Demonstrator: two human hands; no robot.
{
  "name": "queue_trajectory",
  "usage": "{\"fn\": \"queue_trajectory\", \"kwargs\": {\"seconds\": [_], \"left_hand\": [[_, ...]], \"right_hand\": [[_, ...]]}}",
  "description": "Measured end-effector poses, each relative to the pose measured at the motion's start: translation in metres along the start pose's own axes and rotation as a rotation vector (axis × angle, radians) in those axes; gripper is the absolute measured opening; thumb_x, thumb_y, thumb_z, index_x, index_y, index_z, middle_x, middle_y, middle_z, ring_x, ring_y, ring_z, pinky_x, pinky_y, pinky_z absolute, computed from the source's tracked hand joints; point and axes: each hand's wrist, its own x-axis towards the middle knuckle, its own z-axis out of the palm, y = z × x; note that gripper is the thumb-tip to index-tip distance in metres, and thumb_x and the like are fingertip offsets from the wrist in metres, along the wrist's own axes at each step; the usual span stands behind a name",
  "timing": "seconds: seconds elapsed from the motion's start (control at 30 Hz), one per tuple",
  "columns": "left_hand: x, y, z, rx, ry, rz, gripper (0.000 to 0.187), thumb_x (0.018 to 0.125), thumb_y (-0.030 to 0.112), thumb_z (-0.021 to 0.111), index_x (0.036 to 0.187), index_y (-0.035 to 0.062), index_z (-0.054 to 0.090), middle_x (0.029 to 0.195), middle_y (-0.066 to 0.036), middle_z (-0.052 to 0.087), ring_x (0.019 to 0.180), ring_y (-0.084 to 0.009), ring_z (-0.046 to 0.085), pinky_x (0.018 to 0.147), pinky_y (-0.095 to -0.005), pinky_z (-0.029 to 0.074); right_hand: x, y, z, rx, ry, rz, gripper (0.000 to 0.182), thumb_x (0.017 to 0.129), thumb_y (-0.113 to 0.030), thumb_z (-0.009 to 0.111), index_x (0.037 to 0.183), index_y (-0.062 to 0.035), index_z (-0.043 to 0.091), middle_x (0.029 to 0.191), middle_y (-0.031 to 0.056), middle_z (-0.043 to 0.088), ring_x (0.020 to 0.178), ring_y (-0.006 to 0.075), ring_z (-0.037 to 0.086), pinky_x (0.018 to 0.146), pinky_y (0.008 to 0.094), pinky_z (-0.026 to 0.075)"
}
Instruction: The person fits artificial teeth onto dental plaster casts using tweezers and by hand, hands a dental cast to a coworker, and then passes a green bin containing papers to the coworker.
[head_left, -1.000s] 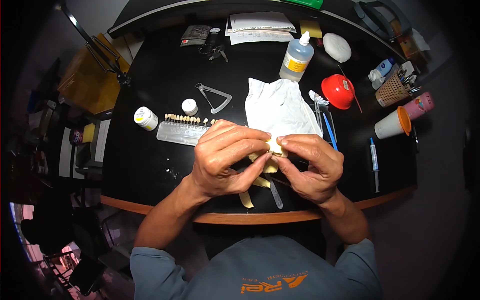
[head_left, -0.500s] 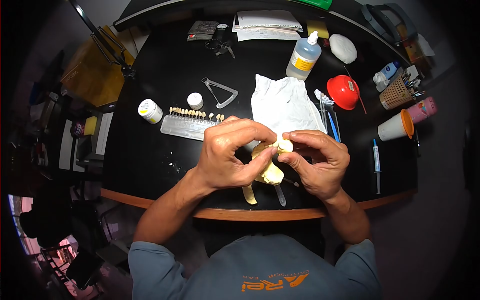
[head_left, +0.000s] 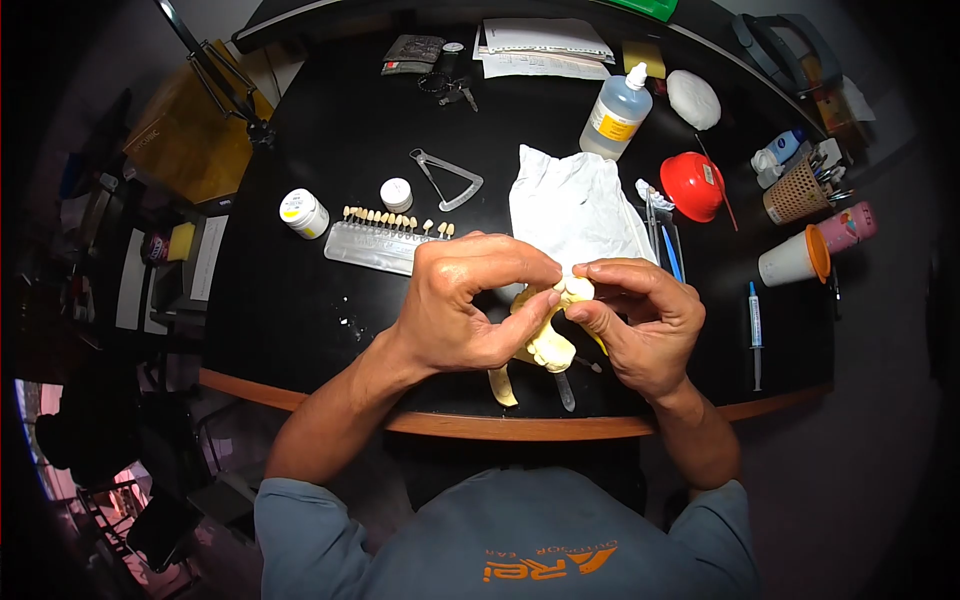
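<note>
A pale yellow dental cast is held between both hands over the table's front part. My left hand pinches its left upper side with thumb and index finger. From the right, my right hand grips a rounded part of it between thumb and fingertips. The fingers hide some of the cast. Below it lie a yellow curved piece and a translucent-looking flat tool. A white cloth lies just beyond the hands.
Left of the hands are a tooth shade guide, a white jar and a caliper. Farther back stands a liquid bottle. A red bowl, a white cup and a syringe are at right.
The view has shifted slightly. The cast has turned a little between my fingers, and a yellow edge now shows below my right thumb. Both hands keep their hold.
</note>
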Motion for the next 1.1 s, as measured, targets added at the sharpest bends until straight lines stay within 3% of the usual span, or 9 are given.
{"fn": "queue_trajectory", "kwargs": {"seconds": [0.13, 0.23, 0.37, 1.1], "left_hand": [[0.0003, 0.0015, -0.004, -0.044, -0.055, -0.041, 0.02, 0.078, -0.003, 0.083, 0.098, -0.0016, 0.079, 0.094, -0.014, 0.08, 0.088, -0.0217, 0.079, 0.079, -0.0305, 0.061], [0.0012, 0.0071, -0.0056, -0.07, -0.047, -0.204, 0.035, 0.078, -0.001, 0.084, 0.111, -0.0012, 0.076, 0.099, -0.012, 0.08, 0.094, -0.0195, 0.078, 0.084, -0.0302, 0.06], [-0.0004, 0.0037, -0.0039, -0.079, -0.033, -0.152, 0.052, 0.077, 0.002, 0.087, 0.126, -0.0008, 0.07, 0.105, -0.012, 0.079, 0.098, -0.0178, 0.077, 0.083, -0.029, 0.057], [-0.0008, 0.0061, -0.0008, -0.005, 0.039, 0.02, 0.059, 0.07, 0.002, 0.085, 0.127, -0.0015, 0.069, 0.1, -0.01, 0.079, 0.092, -0.0192, 0.075, 0.082, -0.0298, 0.054]], "right_hand": [[0.001, -0.002, 0.0007, -0.052, 0.002, -0.031, 0.035, 0.081, 0.001, 0.09, 0.111, 0.0037, 0.074, 0.107, 0.0183, 0.077, 0.099, 0.0238, 0.078, 0.084, 0.0307, 0.067], [0.002, -0.0028, 0.0004, -0.122, -0.007, -0.1, 0.036, 0.079, 0.003, 0.09, 0.111, 0.0034, 0.074, 0.107, 0.0195, 0.078, 0.099, 0.0261, 0.078, 0.085, 0.0315, 0.065], [0.0011, -0.0003, 0.002, -0.091, 0.01, -0.132, 0.035, 0.079, 0.005, 0.089, 0.111, 0.0036, 0.073, 0.106, 0.0202, 0.078, 0.1, 0.0273, 0.078, 0.085, 0.0319, 0.065], [0.0041, -0.0027, 0.0047, -0.028, 0.01, -0.225, 0.034, 0.076, 0.018, 0.08, 0.106, 0.002, 0.072, 0.1, 0.0168, 0.078, 0.099, 0.0305, 0.078, 0.087, 0.037, 0.063]]}}
